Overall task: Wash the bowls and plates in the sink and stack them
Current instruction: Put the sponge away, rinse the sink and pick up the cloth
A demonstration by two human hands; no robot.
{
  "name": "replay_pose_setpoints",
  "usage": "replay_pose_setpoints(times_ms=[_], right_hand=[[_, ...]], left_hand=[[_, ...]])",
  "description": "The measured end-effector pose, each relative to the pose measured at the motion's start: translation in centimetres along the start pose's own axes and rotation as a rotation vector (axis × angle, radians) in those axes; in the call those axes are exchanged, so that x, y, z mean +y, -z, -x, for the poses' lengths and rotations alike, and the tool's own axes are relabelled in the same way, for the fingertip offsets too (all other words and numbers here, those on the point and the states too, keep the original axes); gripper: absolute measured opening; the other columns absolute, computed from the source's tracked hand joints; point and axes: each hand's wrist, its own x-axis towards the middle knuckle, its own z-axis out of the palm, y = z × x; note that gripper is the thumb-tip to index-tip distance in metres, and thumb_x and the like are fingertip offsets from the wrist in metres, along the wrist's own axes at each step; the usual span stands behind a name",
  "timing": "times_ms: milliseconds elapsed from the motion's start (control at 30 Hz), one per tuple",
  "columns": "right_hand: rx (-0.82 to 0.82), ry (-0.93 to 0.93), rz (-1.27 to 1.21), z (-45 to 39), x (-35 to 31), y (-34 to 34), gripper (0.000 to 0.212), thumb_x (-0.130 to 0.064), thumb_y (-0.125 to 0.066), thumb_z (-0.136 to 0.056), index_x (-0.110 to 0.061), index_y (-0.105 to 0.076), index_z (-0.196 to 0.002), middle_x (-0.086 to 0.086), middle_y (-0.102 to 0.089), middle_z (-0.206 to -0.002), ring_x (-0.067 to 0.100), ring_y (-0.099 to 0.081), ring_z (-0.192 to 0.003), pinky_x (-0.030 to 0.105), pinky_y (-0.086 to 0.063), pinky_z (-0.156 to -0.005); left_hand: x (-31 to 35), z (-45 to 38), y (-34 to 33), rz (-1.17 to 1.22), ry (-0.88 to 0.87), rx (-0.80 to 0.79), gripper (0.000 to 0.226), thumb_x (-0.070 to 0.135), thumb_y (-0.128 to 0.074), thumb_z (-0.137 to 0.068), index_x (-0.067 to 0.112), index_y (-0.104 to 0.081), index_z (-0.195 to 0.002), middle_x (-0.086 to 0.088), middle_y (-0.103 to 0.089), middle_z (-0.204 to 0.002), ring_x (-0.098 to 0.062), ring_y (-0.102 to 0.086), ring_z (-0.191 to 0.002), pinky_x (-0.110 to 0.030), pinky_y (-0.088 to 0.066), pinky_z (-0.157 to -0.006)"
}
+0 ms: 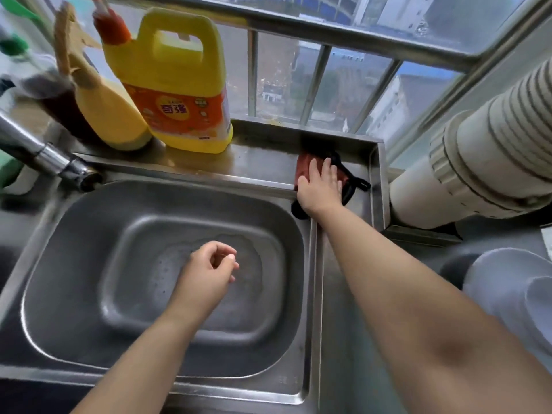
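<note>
Two bare forearms reached out from the bottom edge. Our left hand (209, 268) hung over the steel sink (53, 264), its fingers loosely curled with the thumb near the fingertips and nothing in them; a thin film of water lay on the basin floor beneath it. At the lower right, beside the sink on the counter, sat the stacked white bowls and plates (507, 288), partly cut off by the frame edge and blurred. Farther out, our right hand (321, 186) lay flat, fingers straight and slightly spread, pressing on a red and black cloth (349, 182) at the sink's back right corner, on the steel ledge (257, 162). The chrome faucet (50, 156) angled in from the left. Behind it on the ledge stood a big yellow detergent jug (176, 85) with an orange label, and just beside it a smaller yellow bottle (104, 106). A ribbed white duct pipe (478, 156) ran along the right, under the barred window (313, 85).
</note>
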Motion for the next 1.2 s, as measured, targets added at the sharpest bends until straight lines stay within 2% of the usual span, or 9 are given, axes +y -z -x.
replay_pose_setpoints(times_ms=[100,267,400,533,633,800,967,1067,1200], right_hand=[[0.026,0.029,0.118,-0.1,-2.4,-1.0,0.057,-0.035,-0.02,-0.102,-0.016,-0.001,-0.153,0.01,0.013,-0.159,0.024,0.011,-0.147,0.039,0.006,-0.117],[-0.06,0.368,0.107,1.6,-8.3,-4.8,0.057,-0.039,-0.025,-0.1,-0.023,-0.01,-0.153,0.004,0.008,-0.16,0.019,0.007,-0.147,0.038,0.004,-0.118],[0.021,0.503,0.154,2.0,-5.8,-4.8,0.056,-0.041,-0.039,-0.097,-0.033,-0.02,-0.15,-0.003,-0.003,-0.161,0.015,-0.002,-0.147,0.033,0.0,-0.117],[0.146,0.348,0.194,2.4,-0.1,-3.0,0.058,-0.043,-0.047,-0.095,-0.034,-0.025,-0.148,-0.003,-0.01,-0.16,0.018,-0.009,-0.146,0.03,-0.001,-0.115],[0.173,0.326,0.168,2.6,-0.8,-3.4,0.057,-0.033,-0.051,-0.095,-0.028,-0.03,-0.148,0.002,-0.016,-0.159,0.022,-0.014,-0.146,0.032,-0.003,-0.116],[0.146,0.552,0.149,2.7,-6.6,-6.1,0.06,-0.02,-0.055,-0.094,-0.026,-0.03,-0.148,0.003,-0.022,-0.157,0.024,-0.017,-0.145,0.031,-0.006,-0.114],[0.211,0.584,0.149,3.4,-14.6,-11.0,0.063,-0.014,-0.053,-0.093,-0.023,-0.028,-0.149,0.005,-0.029,-0.154,0.028,-0.022,-0.142,0.036,-0.007,-0.115],[0.23,0.588,0.055,3.8,-19.6,-13.5,0.062,-0.003,-0.056,-0.086,-0.016,-0.039,-0.144,0.012,-0.04,-0.147,0.033,-0.03,-0.138,0.042,-0.019,-0.114],[0.143,0.558,-0.053,3.3,-22.4,-16.1,0.052,-0.012,-0.038,-0.095,-0.019,-0.035,-0.147,0.003,-0.03,-0.153,0.024,-0.022,-0.142,0.033,-0.012,-0.117]], left_hand=[[-0.4,-0.8,0.6,0.03,0.014,0.057,0.017,0.007,-0.054,-0.092,0.02,-0.061,-0.084,-0.002,-0.069,-0.078,-0.016,-0.064,-0.062,-0.032,-0.05,-0.068],[-0.9,-0.9,1.1,0.032,0.013,0.102,0.021,0.003,-0.054,-0.092,0.02,-0.059,-0.08,-0.004,-0.067,-0.074,-0.017,-0.061,-0.058,-0.032,-0.047,-0.064],[-1.4,-0.1,2.6,0.036,0.026,0.145,0.021,0.003,-0.054,-0.092,0.02,-0.06,-0.081,-0.003,-0.068,-0.074,-0.016,-0.062,-0.057,-0.032,-0.047,-0.063],[-2.1,0.7,4.7,0.107,0.056,0.169,0.019,-0.001,-0.051,-0.093,0.014,-0.059,-0.083,-0.008,-0.066,-0.075,-0.003,-0.057,-0.046,-0.029,-0.046,-0.059],[-2.6,0.9,5.9,0.139,0.079,0.167,0.017,0.0,-0.051,-0.093,0.012,-0.06,-0.085,-0.007,-0.066,-0.074,-0.005,-0.057,-0.048,-0.028,-0.046,-0.059],[-3.5,0.2,8.4,0.13,0.071,0.111,0.019,0.0,-0.054,-0.092,0.015,-0.061,-0.082,-0.006,-0.068,-0.073,-0.005,-0.059,-0.047,-0.031,-0.047,-0.06],[-5.1,-0.4,12.9,0.126,0.083,0.066,0.017,0.002,-0.056,-0.091,0.015,-0.062,-0.084,-0.005,-0.068,-0.071,-0.009,-0.06,-0.053,-0.036,-0.051,-0.067],[-6.0,-0.8,15.6,0.134,0.08,0.06,0.019,-0.002,-0.055,-0.091,0.013,-0.062,-0.082,-0.003,-0.066,-0.066,-0.006,-0.059,-0.051,-0.025,-0.049,-0.058],[-6.6,-1.4,18.2,0.11,0.073,0.029,0.02,-0.003,-0.056,-0.091,0.014,-0.062,-0.082,-0.008,-0.066,-0.07,-0.008,-0.059,-0.053,-0.017,-0.045,-0.052]])
